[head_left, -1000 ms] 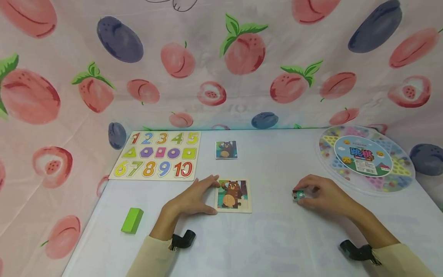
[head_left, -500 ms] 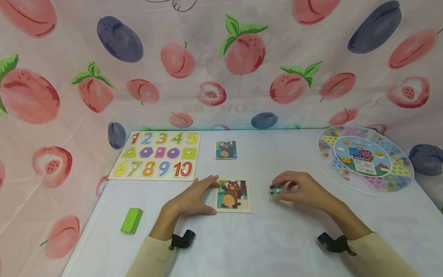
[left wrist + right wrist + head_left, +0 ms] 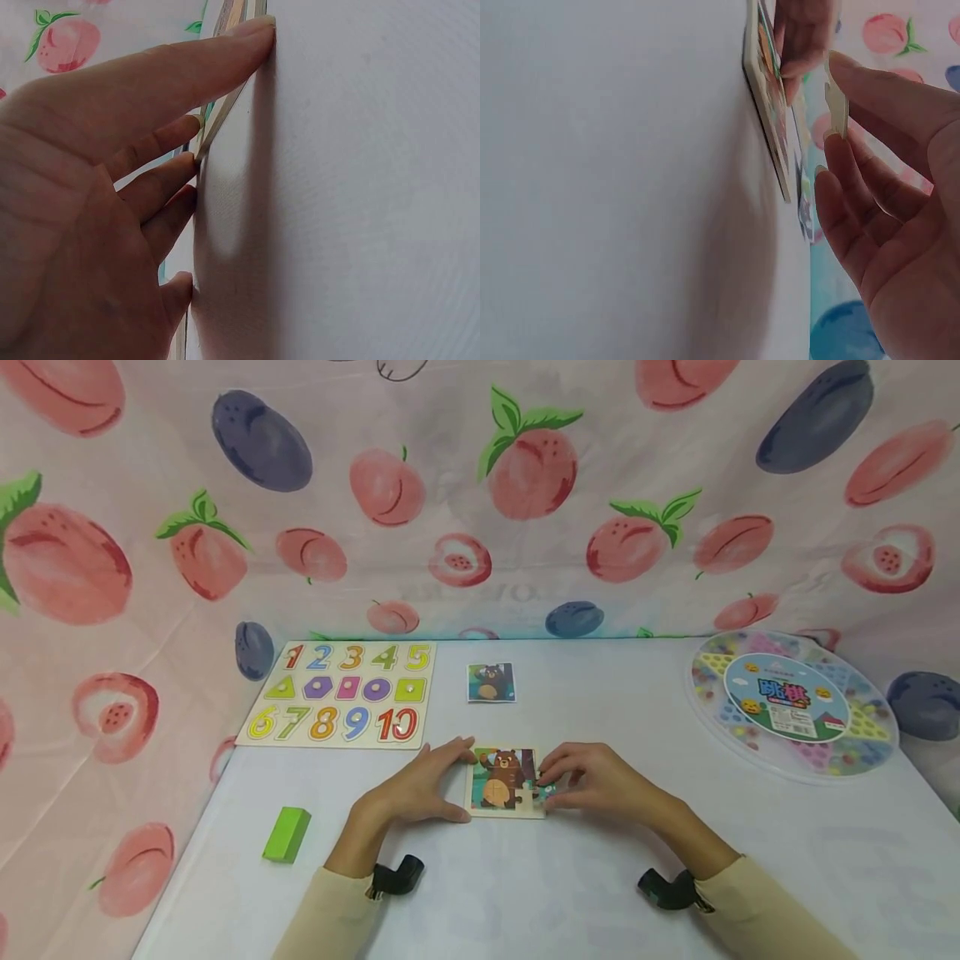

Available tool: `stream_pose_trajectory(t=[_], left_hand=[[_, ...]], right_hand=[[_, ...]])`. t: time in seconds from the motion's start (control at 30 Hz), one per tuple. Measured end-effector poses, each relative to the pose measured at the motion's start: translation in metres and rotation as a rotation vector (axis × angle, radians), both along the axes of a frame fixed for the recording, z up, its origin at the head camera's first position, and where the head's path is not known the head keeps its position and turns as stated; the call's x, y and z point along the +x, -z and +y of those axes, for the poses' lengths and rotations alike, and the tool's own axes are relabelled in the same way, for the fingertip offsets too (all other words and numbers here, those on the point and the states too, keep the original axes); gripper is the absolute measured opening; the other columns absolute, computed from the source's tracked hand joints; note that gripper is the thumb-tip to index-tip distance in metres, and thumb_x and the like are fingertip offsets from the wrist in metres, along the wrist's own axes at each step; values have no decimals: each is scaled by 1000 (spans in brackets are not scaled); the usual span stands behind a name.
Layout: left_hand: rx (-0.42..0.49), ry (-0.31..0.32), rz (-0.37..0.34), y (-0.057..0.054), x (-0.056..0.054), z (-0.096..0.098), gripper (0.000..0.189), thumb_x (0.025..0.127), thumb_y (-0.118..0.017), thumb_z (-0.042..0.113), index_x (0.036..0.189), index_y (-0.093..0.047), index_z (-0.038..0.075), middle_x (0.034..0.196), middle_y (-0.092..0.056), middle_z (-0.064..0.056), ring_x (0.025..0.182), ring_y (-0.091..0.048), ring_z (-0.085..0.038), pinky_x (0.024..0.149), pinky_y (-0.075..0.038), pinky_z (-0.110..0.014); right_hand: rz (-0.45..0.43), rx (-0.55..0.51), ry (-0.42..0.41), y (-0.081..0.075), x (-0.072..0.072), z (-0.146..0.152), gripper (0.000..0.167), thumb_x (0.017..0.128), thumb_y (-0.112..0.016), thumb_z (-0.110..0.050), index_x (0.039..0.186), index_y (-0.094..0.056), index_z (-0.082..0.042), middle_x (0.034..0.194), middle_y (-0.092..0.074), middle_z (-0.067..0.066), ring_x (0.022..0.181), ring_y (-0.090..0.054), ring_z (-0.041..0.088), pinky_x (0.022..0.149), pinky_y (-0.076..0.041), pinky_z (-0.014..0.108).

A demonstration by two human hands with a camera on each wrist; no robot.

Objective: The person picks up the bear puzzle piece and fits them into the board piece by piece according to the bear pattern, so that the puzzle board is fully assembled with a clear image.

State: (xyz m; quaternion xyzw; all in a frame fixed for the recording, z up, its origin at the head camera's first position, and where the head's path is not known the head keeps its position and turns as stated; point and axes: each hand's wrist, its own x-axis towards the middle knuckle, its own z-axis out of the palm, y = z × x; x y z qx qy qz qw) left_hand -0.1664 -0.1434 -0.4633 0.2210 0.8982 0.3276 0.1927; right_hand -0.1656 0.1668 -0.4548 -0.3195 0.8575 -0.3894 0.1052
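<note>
My left hand [image 3: 418, 789] spans the left side of a small wooden jigsaw puzzle [image 3: 498, 781] with a brown bear picture. Its index finger touches the upper left corner and its thumb the lower left corner, both fairly straight. Bare wood shows in the puzzle's lower right corner. At the puzzle's right edge my right hand [image 3: 600, 785] pinches a teal puzzle piece [image 3: 547, 791] between thumb and fingers. From the right wrist view, the puzzle piece [image 3: 837, 105] shows its pale wooden back, held above the table and apart from the puzzle board [image 3: 769, 112].
Behind the puzzle lies a small bear picture card [image 3: 491, 682]. A number and shape board [image 3: 341, 696] lies at the back left, a green block [image 3: 287, 835] at the left. A round Chinese checkers set [image 3: 795, 706] lies at the back right, before a fruit-print cloth [image 3: 525, 560].
My right hand has moved left across the table with the puzzle piece, up to the puzzle's right edge. The left hand has stayed in place at the puzzle.
</note>
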Motion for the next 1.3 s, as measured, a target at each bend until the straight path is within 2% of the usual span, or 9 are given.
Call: stream_pose_trajectory(t=[0.1, 0.2, 0.33, 0.47, 0.9, 1.3], left_hand=[[-3, 1, -2, -1, -1, 0, 71, 74, -91, 22, 138, -58, 16, 168, -35, -1, 161, -22, -24, 135, -4, -53], [-12, -1, -3, -1, -1, 1, 72, 74, -91, 22, 138, -58, 17, 168, -35, 1, 161, -22, -23, 135, -4, -52], [-7, -4, 4, -2, -1, 1, 71, 74, -91, 22, 136, -58, 16, 167, -36, -1, 161, -23, -24, 135, -5, -53], [-8, -3, 3, -1, -2, 2, 70, 74, -91, 22, 136, -58, 17, 167, -36, 0, 161, -23, -24, 135, -5, -53], [-4, 10, 6, 0, -3, 0, 70, 74, -90, 21, 136, -58, 16, 167, -36, -2, 160, -24, -25, 134, -6, -55], [0, 3, -1, 0, -1, 0, 72, 73, -91, 20, 137, -58, 15, 167, -37, -3, 160, -24, -26, 134, -6, -55]], right_hand=[[4, 22, -7, 5, 1, -7, 19, 81, -87, -25, 97, -82, -17, 112, -74, -2, 97, -66, 10, 76, -59, 22], [17, 64, -9, 8, 2, -13, 19, 81, -86, -27, 97, -82, -18, 112, -74, -5, 103, -65, 10, 82, -57, 23], [28, 119, -7, 10, 2, -19, 19, 81, -86, -28, 98, -82, -19, 111, -72, -8, 109, -66, 14, 96, -58, 32], [26, 153, -7, 13, 2, -23, 20, 82, -86, -27, 99, -82, -19, 112, -72, -7, 110, -67, 16, 101, -58, 40], [60, 166, -1, 13, 2, -30, 21, 79, -87, -23, 99, -83, -15, 111, -73, -4, 110, -68, 18, 100, -58, 42], [11, 119, 8, 16, 2, -29, 23, 78, -88, -23, 98, -83, -15, 105, -69, -6, 98, -62, 9, 82, -55, 21]])
